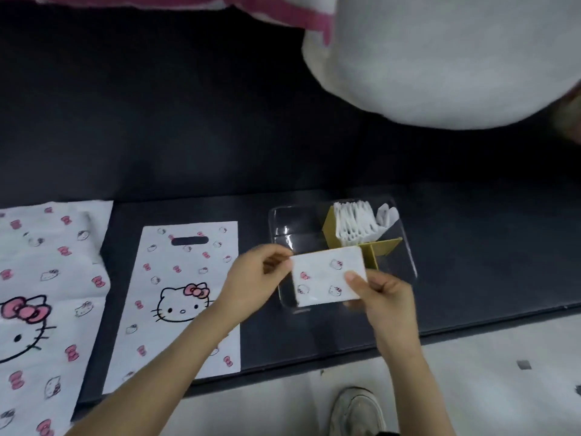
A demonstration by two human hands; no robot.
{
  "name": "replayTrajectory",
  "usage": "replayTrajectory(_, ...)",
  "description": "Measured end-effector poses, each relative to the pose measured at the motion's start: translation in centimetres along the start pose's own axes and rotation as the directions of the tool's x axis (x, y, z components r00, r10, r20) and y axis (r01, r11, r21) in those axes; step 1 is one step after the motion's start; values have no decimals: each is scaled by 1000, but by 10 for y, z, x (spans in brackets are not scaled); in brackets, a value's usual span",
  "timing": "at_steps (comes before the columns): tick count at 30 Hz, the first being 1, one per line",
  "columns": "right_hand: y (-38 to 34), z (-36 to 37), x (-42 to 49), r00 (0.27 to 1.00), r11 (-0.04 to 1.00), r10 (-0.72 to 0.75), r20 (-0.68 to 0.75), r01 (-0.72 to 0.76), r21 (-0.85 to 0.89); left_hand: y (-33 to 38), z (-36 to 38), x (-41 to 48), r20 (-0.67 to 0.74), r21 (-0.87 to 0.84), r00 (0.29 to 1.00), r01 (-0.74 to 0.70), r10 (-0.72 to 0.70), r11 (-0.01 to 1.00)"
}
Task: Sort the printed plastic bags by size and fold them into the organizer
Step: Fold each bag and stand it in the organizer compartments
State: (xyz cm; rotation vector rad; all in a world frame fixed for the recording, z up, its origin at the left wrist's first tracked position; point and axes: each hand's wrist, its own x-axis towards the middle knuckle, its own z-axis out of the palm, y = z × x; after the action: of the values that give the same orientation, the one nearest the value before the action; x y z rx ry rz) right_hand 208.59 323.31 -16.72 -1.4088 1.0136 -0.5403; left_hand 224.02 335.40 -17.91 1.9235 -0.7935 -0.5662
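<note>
Head view: the left hand [251,278] pinches the left edge of a folded bag [327,275] between thumb and fingers, and the right hand [382,297] clamps its lower right corner, likely keeping the folds from springing open. The packet hangs over the near part of the clear organizer [283,221] at centre right, apparently ready to drop in. Cardboard dividers [382,247] split it; the far compartment already holds upright folded bags [355,225]. Centre left, a medium bag [185,294] lies flat; a larger bag [47,294] sits at the left edge, sorted apart by size.
</note>
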Motion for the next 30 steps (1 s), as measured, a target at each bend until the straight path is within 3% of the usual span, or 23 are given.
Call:
replayTrajectory(2,-6,-39,16,971,997,-67,-228,55,-58,16,29,25,-36,210,977,-196,208,958)
replayTrajectory(5,-11,-80,41,863,977,-158,-479,67,-203,38,75,64,107,440,896,-431,430,788)
replayTrajectory(7,-15,-92,56,805,959,-204,-556,52,-278,51,100,87,228,527,836,-537,500,658)
replayTrajectory(11,-19,-102,88,777,918,-262,-573,16,-397,72,139,126,480,680,773,-627,415,381)
replayTrajectory(15,-19,-103,109,775,902,-287,-563,21,-432,73,153,150,613,694,726,-683,311,228)
replayTrajectory(17,-15,-103,116,788,895,-298,-539,34,-444,69,153,158,604,709,753,-657,260,257)
replayTrajectory(22,-5,-96,130,831,891,-336,-444,128,-435,51,142,157,434,688,861,-506,264,520)
replayTrajectory(27,-7,-81,148,844,829,-412,-344,191,-526,38,135,147,347,638,874,-487,341,597)
replayTrajectory(30,-8,-74,159,886,750,-417,-202,209,-628,33,136,146,325,602,857,-513,399,612)
